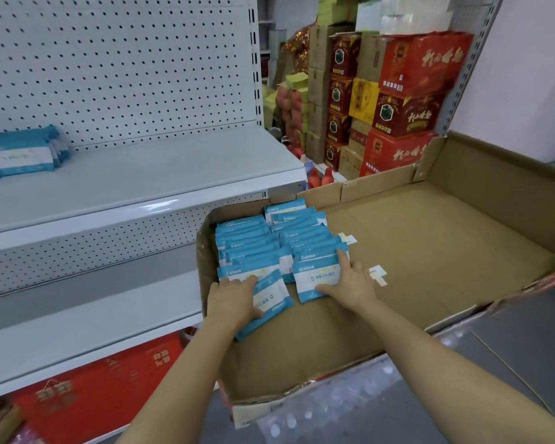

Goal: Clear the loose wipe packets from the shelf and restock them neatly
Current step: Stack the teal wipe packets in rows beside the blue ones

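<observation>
Both bare forearms extend from the bottom edge of the view into a wide, shallow cardboard tray [430,251] that sits beside the shelving unit. Left hand [234,299] lies palm down on the front packet of the left row [269,299], a blue-and-white wipe packet that is tilted out of line with the ones behind it; the fingers are spread and nearly straight, pressing on the packet rather than wrapping it. Right hand [350,286] rests on the front packet of the right row [316,280], with the thumb laid across the packet's lower face and the index finger stretched up along its right edge; the fingers are extended, and whether the packet is actually pinched cannot be determined. Behind these two packets, two rows of wipe packets [269,238] stand packed on edge in the near-left corner of the tray, the rows touching each other and the left row lying against the tray's left wall. Small white paper scraps [377,274] lie on the tray floor just to the right of the rows. A separate stack of wipe packets [20,152] rests on the white upper shelf [161,174] at far left, against the perforated back panel [125,65]. Red cartons [410,91] are stacked in the background behind the tray, and a red box [93,389] occupies the bottom shelf level.
</observation>
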### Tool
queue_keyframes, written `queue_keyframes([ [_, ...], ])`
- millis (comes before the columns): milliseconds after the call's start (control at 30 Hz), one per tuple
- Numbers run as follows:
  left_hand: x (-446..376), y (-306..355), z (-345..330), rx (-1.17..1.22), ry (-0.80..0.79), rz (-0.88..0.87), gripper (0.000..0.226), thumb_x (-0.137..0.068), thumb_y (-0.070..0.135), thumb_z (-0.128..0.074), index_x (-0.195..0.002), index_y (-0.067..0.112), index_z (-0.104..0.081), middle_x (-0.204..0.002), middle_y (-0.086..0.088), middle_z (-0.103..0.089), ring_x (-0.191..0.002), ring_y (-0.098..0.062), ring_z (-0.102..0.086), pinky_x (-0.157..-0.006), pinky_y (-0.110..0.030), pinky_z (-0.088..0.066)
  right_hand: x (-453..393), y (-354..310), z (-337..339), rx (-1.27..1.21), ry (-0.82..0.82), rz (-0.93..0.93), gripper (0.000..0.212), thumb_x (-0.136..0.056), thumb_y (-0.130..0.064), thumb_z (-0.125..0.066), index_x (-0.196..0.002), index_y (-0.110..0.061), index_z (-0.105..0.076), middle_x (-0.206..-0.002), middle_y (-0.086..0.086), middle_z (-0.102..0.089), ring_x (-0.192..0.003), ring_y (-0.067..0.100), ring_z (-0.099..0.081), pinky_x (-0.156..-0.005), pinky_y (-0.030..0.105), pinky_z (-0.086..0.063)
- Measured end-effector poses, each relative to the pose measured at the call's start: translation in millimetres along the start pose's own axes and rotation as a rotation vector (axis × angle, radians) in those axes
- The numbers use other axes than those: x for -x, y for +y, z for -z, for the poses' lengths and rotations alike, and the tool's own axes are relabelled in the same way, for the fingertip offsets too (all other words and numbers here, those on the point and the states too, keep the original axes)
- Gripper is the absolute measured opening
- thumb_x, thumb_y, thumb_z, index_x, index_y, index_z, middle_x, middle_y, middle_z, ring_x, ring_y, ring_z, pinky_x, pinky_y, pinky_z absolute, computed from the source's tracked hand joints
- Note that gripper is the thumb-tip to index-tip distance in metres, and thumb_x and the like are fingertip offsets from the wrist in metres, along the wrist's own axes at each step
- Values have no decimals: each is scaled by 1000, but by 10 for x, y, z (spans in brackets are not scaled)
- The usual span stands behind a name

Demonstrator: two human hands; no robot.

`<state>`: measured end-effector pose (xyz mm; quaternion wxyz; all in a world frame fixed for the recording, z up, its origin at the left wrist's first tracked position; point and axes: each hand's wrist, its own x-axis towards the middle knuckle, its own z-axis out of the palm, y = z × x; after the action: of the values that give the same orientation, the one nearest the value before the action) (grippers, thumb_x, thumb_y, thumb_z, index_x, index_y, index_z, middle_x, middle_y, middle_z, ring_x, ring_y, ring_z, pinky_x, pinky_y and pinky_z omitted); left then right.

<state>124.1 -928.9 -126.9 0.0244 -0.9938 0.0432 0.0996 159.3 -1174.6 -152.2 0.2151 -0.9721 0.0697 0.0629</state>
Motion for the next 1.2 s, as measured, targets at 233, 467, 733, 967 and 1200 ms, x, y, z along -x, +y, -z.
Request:
queue_keyframes([
  [233,245,-112,49,254,-10,-22,63,-83,32,-68,-139,33,-39,-130,0,-55,-111,-23,-58,-87,-38,-52,9,-54,-75,-137,155,-74,97,-67,-46,-83,-143,-17,-30,-128,12,-55,-116,31,-53,-94,41,-45],
  [467,483,-288,157,1069,338,97,24,-80,19,-80,-99,27,-68,-95,13,-68,-84,-4,-64,-62,-8,-47,162,-43,105,-741,183,59,55,-79,-6,-77,-122,-25,-48,-120,0,-56,-100,15,-57,-70,22,-49],
  [733,713,-831,449,1559,537,37,38,-80,0,-76,-107,23,-62,-110,-5,-67,-94,-21,-70,-64,-27,-58,461,-523,342,-960,113,338,58,-84,-6,-71,-120,-46,-49,-120,8,-61,-103,20,-65,-84,44,-57],
  [967,1156,-1541,420,1596,584,48,33,-80,1,-76,-103,22,-65,-106,-2,-71,-86,-17,-70,-61,-25,-55,709,-1463,163,-998,57,490,54,-84,-7,-71,-122,-39,-51,-117,6,-64,-102,24,-66,-88,50,-55],
  [1200,1602,-2585,427,1592,639,106,31,-81,0,-74,-106,16,-64,-110,-11,-70,-88,-24,-72,-62,-27,-57,991,-2518,-212,-1120,-26,532,52,-83,4,-69,-122,-24,-50,-108,7,-66,-91,14,-70,-71,32,-60],
])
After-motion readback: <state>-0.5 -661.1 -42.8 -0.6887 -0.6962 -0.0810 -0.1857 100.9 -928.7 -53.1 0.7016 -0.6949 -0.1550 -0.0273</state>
